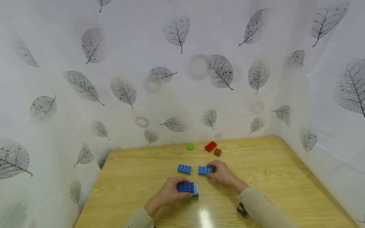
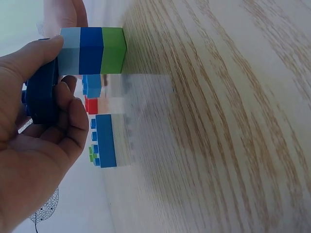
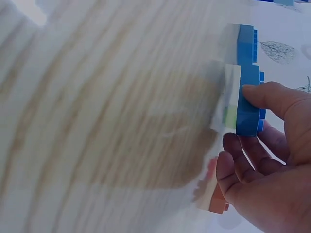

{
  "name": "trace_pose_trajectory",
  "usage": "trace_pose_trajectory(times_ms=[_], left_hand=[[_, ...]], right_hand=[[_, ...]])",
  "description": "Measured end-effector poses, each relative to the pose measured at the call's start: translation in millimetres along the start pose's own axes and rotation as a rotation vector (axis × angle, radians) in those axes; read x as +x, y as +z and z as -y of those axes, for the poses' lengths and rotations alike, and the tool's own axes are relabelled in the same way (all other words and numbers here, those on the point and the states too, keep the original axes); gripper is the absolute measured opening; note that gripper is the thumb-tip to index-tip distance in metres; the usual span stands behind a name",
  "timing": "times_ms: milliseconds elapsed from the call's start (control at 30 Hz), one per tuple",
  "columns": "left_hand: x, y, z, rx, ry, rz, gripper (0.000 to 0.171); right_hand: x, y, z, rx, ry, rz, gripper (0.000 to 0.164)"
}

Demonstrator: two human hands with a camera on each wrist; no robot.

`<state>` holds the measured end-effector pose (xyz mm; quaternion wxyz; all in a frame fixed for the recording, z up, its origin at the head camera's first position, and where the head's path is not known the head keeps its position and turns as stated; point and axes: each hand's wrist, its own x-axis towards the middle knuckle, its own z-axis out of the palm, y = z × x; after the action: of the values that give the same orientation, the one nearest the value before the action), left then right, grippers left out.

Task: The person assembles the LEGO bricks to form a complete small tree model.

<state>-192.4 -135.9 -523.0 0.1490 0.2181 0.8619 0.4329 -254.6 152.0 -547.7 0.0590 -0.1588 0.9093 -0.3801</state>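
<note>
Here's the left hand [image 1: 170,191], thumb and fingers pinching a dark blue brick [image 1: 185,187] that overhangs a little stack: light blue brick [image 1: 196,189] beneath it, then a mid-blue brick [image 2: 91,51], then a green brick [image 2: 112,51] at the bottom! And the right hand [image 1: 222,172], thumb one side, fingers the other, pinches an eight-stud blue brick [image 1: 204,171] at the counter [image 1: 128,177]. Just left of that sits a loose blue brick [image 1: 184,169], and at the back a lime brick [image 1: 190,146], a red brick [image 1: 210,146] and an orange-brown brick [image 1: 217,152]. By the right sleeve [image 1: 259,202], a dark item [image 1: 242,209] shows a pale mark, too small to read
</note>
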Motion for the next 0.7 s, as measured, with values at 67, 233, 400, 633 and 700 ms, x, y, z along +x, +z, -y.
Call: trace_pose_trajectory(times_ms=[67,233,400,633,700], left_hand=[[0.2,0.4,-0.2,0.003,-0.002,-0.002,0.038],[0.6,0.6,-0.4,0.008,-0.004,-0.004,0.037],[0.9,0.7,0.3,0.005,0.001,-0.004,0.036],[2.0,0.9,1.5,-0.002,-0.005,0.002,0.035],[2.2,0.8,1.8,-0.003,-0.012,0.002,0.035]], right_hand=[[-2,-2,2,0.006,-0.012,0.005,0.034],[-7,-6,8,0.021,-0.029,0.016,0.033],[-13,-12,13,0.036,-0.067,0.022,0.032],[-23,-17,15,0.043,-0.157,0.035,0.032],[-25,-17,15,0.048,-0.176,0.045,0.033]])
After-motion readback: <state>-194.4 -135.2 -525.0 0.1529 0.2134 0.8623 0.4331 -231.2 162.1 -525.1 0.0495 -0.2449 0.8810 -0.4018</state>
